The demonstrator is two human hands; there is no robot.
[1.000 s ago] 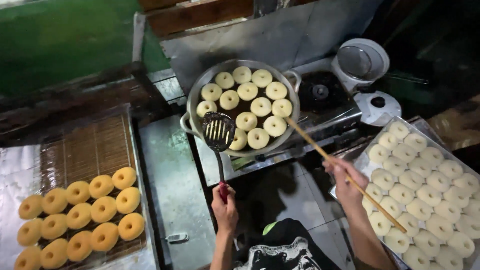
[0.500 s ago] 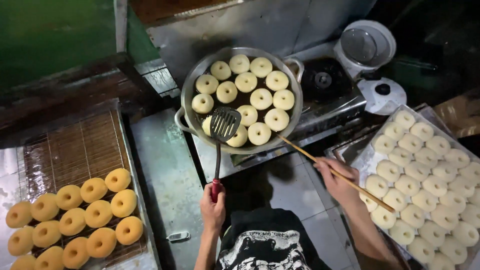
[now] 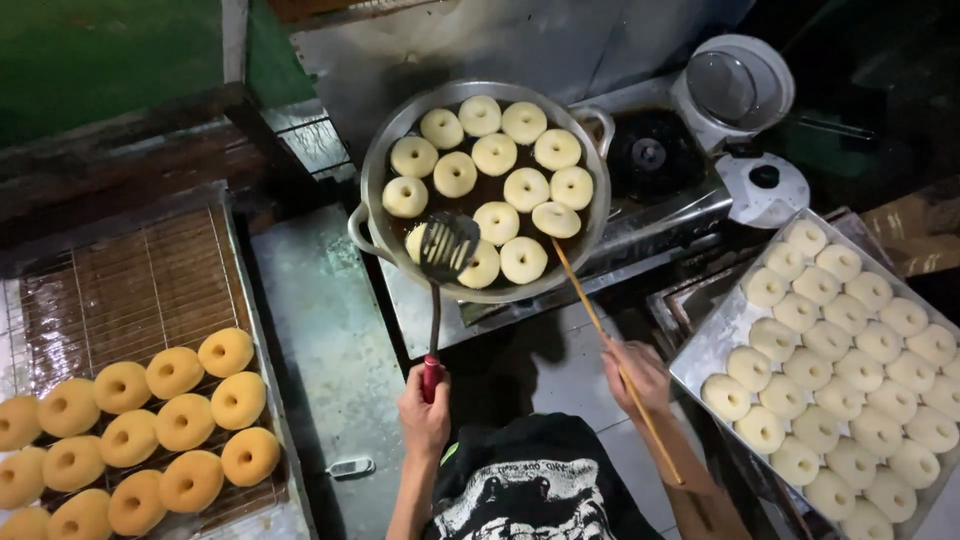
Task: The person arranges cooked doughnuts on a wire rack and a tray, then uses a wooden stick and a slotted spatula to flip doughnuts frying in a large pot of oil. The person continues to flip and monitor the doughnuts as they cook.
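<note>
A wide metal frying pan (image 3: 380, 165) sits on a stove and holds several pale ring doughnuts (image 3: 495, 155) in dark oil. My left hand (image 3: 424, 412) grips the red handle of a slotted spatula (image 3: 447, 247), whose head rests over the doughnuts at the pan's near left side. My right hand (image 3: 637, 372) holds a long wooden stick (image 3: 585, 300); its tip reaches the pan's near right edge, beside a doughnut.
A wire rack (image 3: 130, 290) at the left carries several golden fried doughnuts (image 3: 185, 420). A metal tray (image 3: 700, 355) at the right is full of raw dough rounds (image 3: 850, 350). A second burner (image 3: 648, 153) and a white pot with a lid (image 3: 738, 90) stand behind.
The view has shifted slightly. The spatula head has slid a little toward the pan's near left rim, and the stick's tip has drawn back to the pan's near right edge.
</note>
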